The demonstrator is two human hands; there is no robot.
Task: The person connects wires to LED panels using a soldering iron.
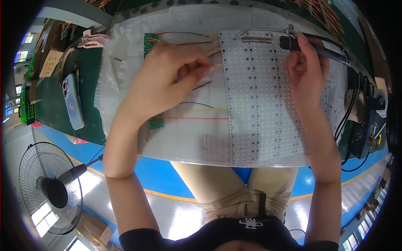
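Left of the left hand [167, 75], a phone [76, 109] and a fan [57, 193]

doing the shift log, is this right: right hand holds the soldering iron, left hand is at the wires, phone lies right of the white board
Not quite: the head view shows the phone lying left of the white board, not right. The right hand does hold the soldering iron, and the left hand is at the wires.

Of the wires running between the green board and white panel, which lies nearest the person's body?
The straight red wire, lowest in the picture; the yellow wire just above it and the others lie farther up.
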